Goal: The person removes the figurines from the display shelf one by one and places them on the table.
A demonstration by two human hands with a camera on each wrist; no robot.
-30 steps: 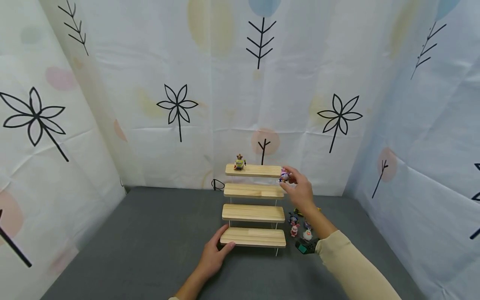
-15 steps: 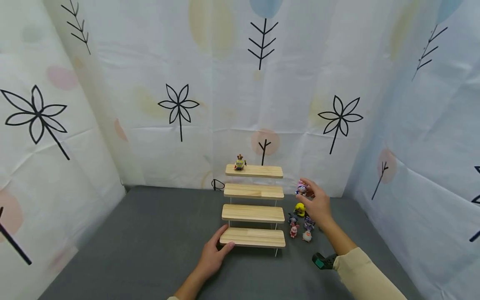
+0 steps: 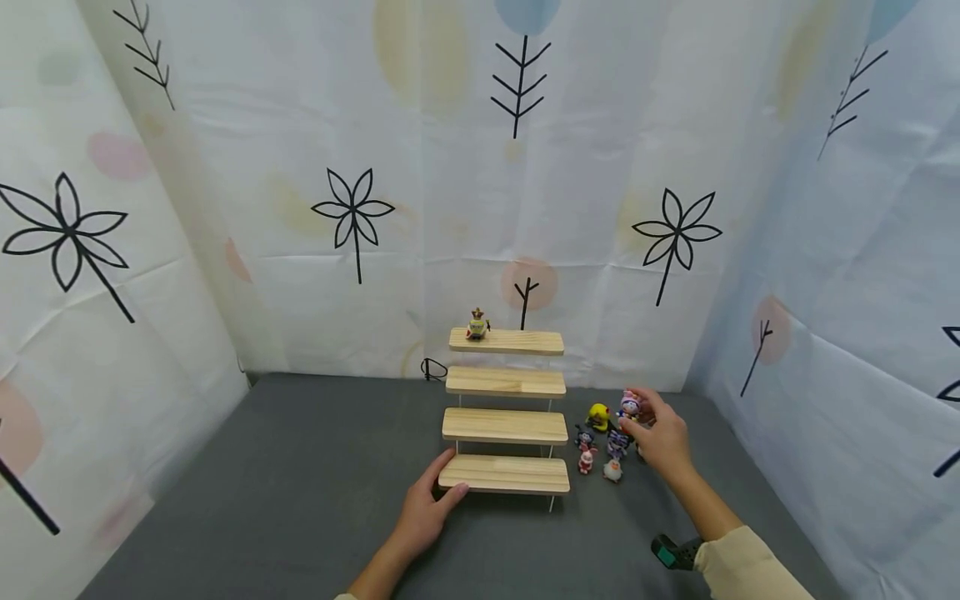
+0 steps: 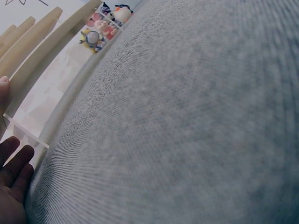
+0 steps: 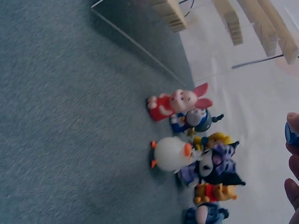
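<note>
A four-tier wooden display stand (image 3: 504, 425) stands mid-table. My left hand (image 3: 422, 512) grips the left end of its lowest board, thumb at the front edge and forefinger at the back corner; in the left wrist view, other fingers (image 4: 18, 168) stretch out below the board. My right hand (image 3: 663, 433) pinches a small figurine (image 3: 628, 406) with a pink hat, held over the toy group right of the stand. Only a blue bit (image 5: 292, 135) of it shows in the right wrist view. A crowned yellow figurine (image 3: 477, 327) stands at the left of the top board.
Right of the stand cluster several toy figurines: a pink piglet (image 5: 180, 100), a white duck (image 5: 170, 154), a purple-and-black one (image 5: 217, 165), a bear in red (image 5: 215, 192) and a yellow one (image 3: 598, 417). A black device (image 3: 675, 552) sits at my right wrist. Patterned curtains (image 3: 480, 183) surround the table.
My right hand has moved right and down from the top board's right end to above the toy group, carrying the pink-hatted figurine. The left hand has stayed on the stand.
</note>
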